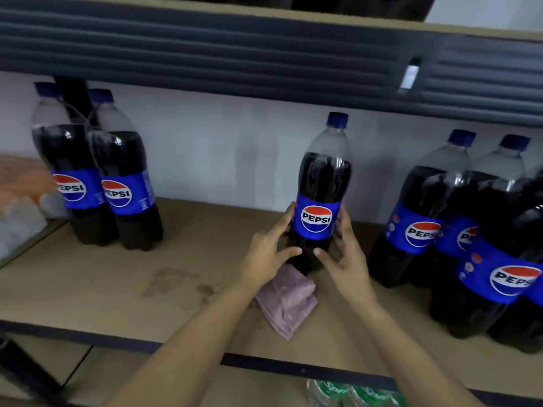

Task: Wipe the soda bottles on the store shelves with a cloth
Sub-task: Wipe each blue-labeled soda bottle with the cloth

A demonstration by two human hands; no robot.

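Note:
A Pepsi bottle (321, 183) with a blue cap stands upright in the middle of the wooden shelf (123, 286). My left hand (269, 254) holds its left side, fingers on the label and thumb on the lower body. My right hand (345, 254) holds its right side the same way. A folded pink cloth (289, 301) lies on the shelf just in front of the bottle, under my left wrist, held by neither hand. Two Pepsi bottles (102, 177) stand at the back left. Several more Pepsi bottles (458, 230) crowd the right side.
The dark edge of the upper shelf (235, 51) hangs low overhead, with a small tag (410, 74). Orange and white packaged goods (20, 195) sit at far left. Green-capped bottles (352, 393) show on the shelf below. A stain (176, 282) marks the board.

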